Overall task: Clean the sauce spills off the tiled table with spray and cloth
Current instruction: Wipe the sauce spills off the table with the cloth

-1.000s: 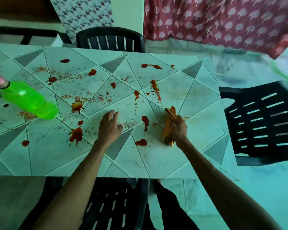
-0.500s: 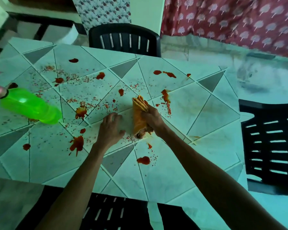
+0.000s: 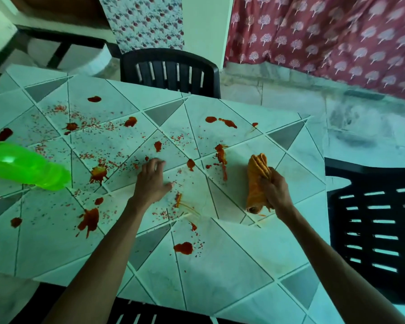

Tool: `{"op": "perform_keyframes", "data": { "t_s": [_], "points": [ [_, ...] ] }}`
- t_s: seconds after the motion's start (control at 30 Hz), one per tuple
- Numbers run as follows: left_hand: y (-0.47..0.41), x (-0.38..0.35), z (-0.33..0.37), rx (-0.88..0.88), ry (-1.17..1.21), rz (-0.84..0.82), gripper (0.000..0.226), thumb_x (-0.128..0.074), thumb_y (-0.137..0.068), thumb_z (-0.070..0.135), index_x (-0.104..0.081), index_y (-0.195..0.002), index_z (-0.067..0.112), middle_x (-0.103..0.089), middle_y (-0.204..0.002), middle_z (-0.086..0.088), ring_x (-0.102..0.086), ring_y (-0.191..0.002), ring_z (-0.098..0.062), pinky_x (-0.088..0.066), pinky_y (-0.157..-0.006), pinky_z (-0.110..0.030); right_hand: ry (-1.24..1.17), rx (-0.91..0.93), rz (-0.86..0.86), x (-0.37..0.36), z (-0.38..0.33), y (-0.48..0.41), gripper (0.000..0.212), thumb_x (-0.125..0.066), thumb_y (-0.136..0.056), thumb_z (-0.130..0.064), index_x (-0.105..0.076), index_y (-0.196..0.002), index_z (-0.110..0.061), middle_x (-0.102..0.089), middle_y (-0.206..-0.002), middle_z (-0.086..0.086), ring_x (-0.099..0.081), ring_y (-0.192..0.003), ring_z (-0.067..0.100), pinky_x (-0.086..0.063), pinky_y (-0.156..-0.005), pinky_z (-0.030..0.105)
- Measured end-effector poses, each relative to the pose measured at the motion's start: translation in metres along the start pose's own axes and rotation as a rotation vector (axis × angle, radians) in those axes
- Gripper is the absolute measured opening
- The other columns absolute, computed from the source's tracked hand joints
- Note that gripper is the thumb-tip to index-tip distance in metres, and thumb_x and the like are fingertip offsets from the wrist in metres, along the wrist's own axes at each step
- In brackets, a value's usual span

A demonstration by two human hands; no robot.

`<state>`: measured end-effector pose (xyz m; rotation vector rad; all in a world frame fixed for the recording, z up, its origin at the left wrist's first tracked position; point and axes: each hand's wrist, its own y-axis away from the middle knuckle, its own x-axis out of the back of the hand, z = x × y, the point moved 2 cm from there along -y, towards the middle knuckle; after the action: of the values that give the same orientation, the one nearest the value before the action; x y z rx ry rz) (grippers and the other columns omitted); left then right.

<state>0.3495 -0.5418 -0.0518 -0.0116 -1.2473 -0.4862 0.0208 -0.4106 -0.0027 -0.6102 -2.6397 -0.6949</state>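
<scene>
Right hand (image 3: 276,190) grasping rolled cloth (image 3: 256,181), left hand (image 3: 151,181) released on table (image 3: 243,265), sauce streak (image 3: 221,160) between, green bottle (image 3: 26,167) seemingly lying left.

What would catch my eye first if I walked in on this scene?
Red sauce splatters cover the tiled table, thickest across its left and middle. The right hand grips a rolled orange cloth against the tiles on the right, while the left hand rests among the spots. A bright green bottle sits tipped sideways at the far left.
</scene>
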Motion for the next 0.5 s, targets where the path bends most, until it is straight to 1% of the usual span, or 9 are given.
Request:
{"op": "perform_keyframes", "data": {
  "t_s": [0.07,0.1,0.17,0.2,0.23,0.3,0.33,0.4,0.5],
  "points": [
    [0.001,-0.002,0.000,0.004,-0.025,0.006,0.076,-0.072,-0.084,0.042,-0.038,-0.144,0.011,-0.033,-0.147,-0.009,-0.031,-0.134,-0.031,-0.038,-0.103,-0.043,0.000,-0.005,-0.041,-0.026,0.001,-0.009,0.016,-0.054,-0.090,-0.017,-0.060,-0.103,-0.010,-0.060,-0.075,0.000,-0.057,-0.068,0.020,-0.047,-0.052,0.028],
    [0.002,-0.003,0.000,0.002,-0.032,0.012,0.076,-0.071,-0.084,0.043,-0.038,-0.144,0.011,-0.034,-0.148,-0.009,-0.031,-0.134,-0.030,-0.038,-0.103,-0.043,0.000,0.004,-0.062,-0.041,-0.001,-0.011,0.018,-0.052,-0.091,-0.017,-0.060,-0.106,-0.011,-0.061,-0.077,0.000,-0.058,-0.067,0.019,-0.048,-0.051,0.027],
    [0.002,-0.003,0.000,-0.005,-0.038,0.029,0.075,-0.071,-0.084,0.043,-0.039,-0.144,0.012,-0.035,-0.148,-0.008,-0.032,-0.134,-0.030,-0.037,-0.103,-0.043,-0.043,0.019,-0.108,-0.078,-0.012,-0.017,0.020,-0.048,-0.099,-0.009,-0.059,-0.115,-0.011,-0.063,-0.081,0.001,-0.061,-0.065,0.014,-0.051,-0.050,0.022],
    [0.001,-0.003,0.000,-0.009,-0.038,0.039,0.075,-0.072,-0.083,0.044,-0.040,-0.143,0.012,-0.036,-0.148,-0.007,-0.033,-0.134,-0.029,-0.037,-0.103,-0.043,-0.075,0.026,-0.138,-0.098,-0.019,-0.020,0.023,-0.046,-0.101,-0.007,-0.059,-0.120,-0.010,-0.064,-0.083,0.002,-0.063,-0.065,0.013,-0.055,-0.053,0.025],
    [0.002,-0.003,-0.001,-0.019,-0.037,0.053,0.075,-0.073,-0.082,0.045,-0.042,-0.142,0.013,-0.037,-0.147,-0.007,-0.035,-0.133,-0.029,-0.037,-0.102,-0.044,-0.110,0.036,-0.176,-0.117,-0.027,-0.021,0.025,-0.047,-0.102,-0.009,-0.059,-0.124,-0.010,-0.067,-0.086,0.003,-0.066,-0.067,0.014,-0.059,-0.057,0.032],
    [0.003,-0.002,-0.005,-0.052,-0.027,0.090,0.073,-0.076,-0.078,0.045,-0.047,-0.138,0.014,-0.042,-0.142,-0.006,-0.039,-0.129,-0.030,-0.038,-0.099,-0.045,-0.131,0.051,-0.257,-0.153,-0.041,-0.024,0.026,-0.052,-0.099,-0.015,-0.061,-0.123,-0.014,-0.070,-0.090,0.003,-0.069,-0.073,0.023,-0.061,-0.066,0.048],
    [0.003,-0.002,-0.007,-0.065,-0.012,0.109,0.072,-0.079,-0.076,0.044,-0.050,-0.135,0.014,-0.045,-0.140,-0.006,-0.041,-0.127,-0.030,-0.039,-0.097,-0.045,-0.134,0.046,-0.307,-0.167,-0.049,-0.022,0.025,-0.051,-0.097,-0.014,-0.061,-0.119,-0.014,-0.068,-0.090,0.004,-0.067,-0.075,0.025,-0.060,-0.068,0.050],
    [0.003,-0.002,-0.012,-0.048,0.043,0.143,0.068,-0.082,-0.074,0.037,-0.054,-0.132,0.014,-0.048,-0.136,-0.006,-0.044,-0.125,-0.030,-0.039,-0.095,-0.044,-0.160,0.019,-0.415,-0.187,-0.064,-0.019,0.026,-0.052,-0.091,-0.010,-0.061,-0.115,-0.015,-0.065,-0.088,0.008,-0.064,-0.077,0.025,-0.058,-0.072,0.053],
    [0.002,0.001,-0.018,0.015,0.079,0.164,0.067,-0.083,-0.071,0.030,-0.055,-0.130,0.014,-0.049,-0.135,-0.009,-0.044,-0.125,-0.032,-0.039,-0.095,-0.046,-0.156,0.032,-0.513,-0.192,-0.080,-0.016,0.035,-0.055,-0.078,-0.021,-0.061,-0.112,-0.017,-0.065,-0.089,0.010,-0.063,-0.080,0.025,-0.057,-0.071,0.047]
  ]
}}
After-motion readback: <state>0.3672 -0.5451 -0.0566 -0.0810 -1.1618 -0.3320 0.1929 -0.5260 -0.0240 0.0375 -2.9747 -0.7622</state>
